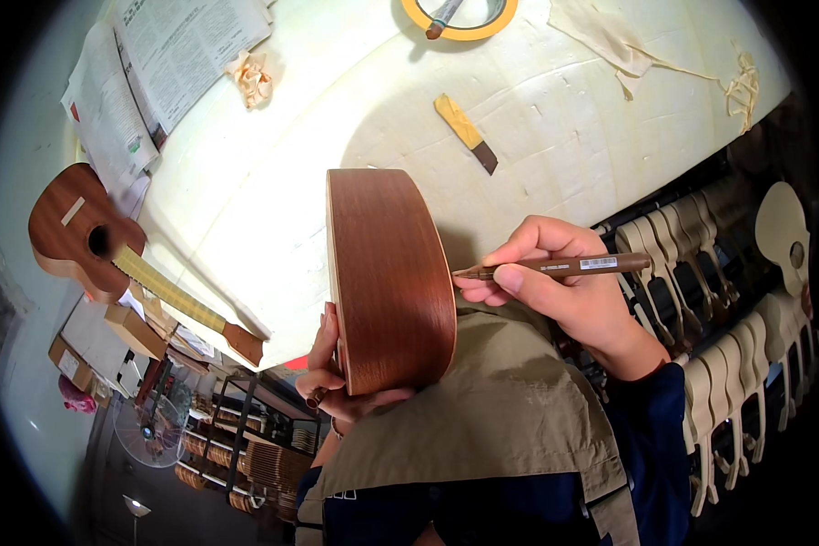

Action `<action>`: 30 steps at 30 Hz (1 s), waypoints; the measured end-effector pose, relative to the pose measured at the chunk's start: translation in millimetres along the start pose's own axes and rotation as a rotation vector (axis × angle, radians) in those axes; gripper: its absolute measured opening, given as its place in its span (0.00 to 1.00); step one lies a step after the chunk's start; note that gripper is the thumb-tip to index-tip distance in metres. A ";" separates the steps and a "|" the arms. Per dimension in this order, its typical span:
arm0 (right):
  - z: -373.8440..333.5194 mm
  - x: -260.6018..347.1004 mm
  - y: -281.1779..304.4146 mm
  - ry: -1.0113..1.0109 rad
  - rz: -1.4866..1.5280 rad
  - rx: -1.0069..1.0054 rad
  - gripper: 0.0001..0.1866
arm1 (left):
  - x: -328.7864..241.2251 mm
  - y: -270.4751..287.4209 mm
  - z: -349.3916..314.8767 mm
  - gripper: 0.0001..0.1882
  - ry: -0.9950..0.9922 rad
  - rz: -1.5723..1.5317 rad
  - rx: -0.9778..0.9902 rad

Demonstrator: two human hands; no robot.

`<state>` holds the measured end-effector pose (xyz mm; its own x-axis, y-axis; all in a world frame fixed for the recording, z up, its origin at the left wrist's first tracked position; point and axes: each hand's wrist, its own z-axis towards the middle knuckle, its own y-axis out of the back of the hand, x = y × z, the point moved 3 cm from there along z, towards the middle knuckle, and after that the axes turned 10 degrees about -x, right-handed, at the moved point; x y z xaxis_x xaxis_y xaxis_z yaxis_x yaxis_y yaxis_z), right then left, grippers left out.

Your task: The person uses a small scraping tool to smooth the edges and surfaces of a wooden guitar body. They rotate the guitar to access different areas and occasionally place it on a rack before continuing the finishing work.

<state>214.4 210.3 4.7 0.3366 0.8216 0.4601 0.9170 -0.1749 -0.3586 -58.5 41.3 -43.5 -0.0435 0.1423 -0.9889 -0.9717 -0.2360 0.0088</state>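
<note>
A reddish-brown ukulele body (387,282) stands on edge in front of me, its curved side turned up and a pale edge running along its rim. My left hand (329,369) is closed around its lower left end, with some of the fingers hidden behind it. Between those fingers shows a small dark round-ended piece, perhaps a pen cap. A brown marker pen (569,266) is pinched in my right hand (560,282). Its tip meets the right rim of the body, or comes very close to it; I cannot tell which.
Ahead lies a tape-wrapped blade (464,132) on the pale padded worktable (273,191). Beyond it is a yellow tape roll (510,23) with a pen across it. Newspapers (187,55) and another ukulele (82,223) are at left. Racks of unfinished instruments (728,382) stand at right.
</note>
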 end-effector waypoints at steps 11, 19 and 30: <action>-47.5 -37.7 -20.8 0.484 0.087 0.054 0.07 | -40.4 -46.9 83.3 0.39 0.505 0.043 -0.219; -57.9 -71.0 -65.5 1.020 -0.230 -0.113 0.09 | -26.6 -52.6 104.1 0.29 0.373 -0.135 -0.056; -59.9 -71.3 -79.0 1.152 -0.357 -0.374 0.08 | -26.1 -56.4 108.7 0.25 0.260 -0.149 0.001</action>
<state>130.8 133.1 48.9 -0.1232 -0.0610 0.9905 0.9361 -0.3385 0.0956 -27.8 155.3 -2.1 0.1606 -0.0758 -0.9841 -0.9632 -0.2299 -0.1395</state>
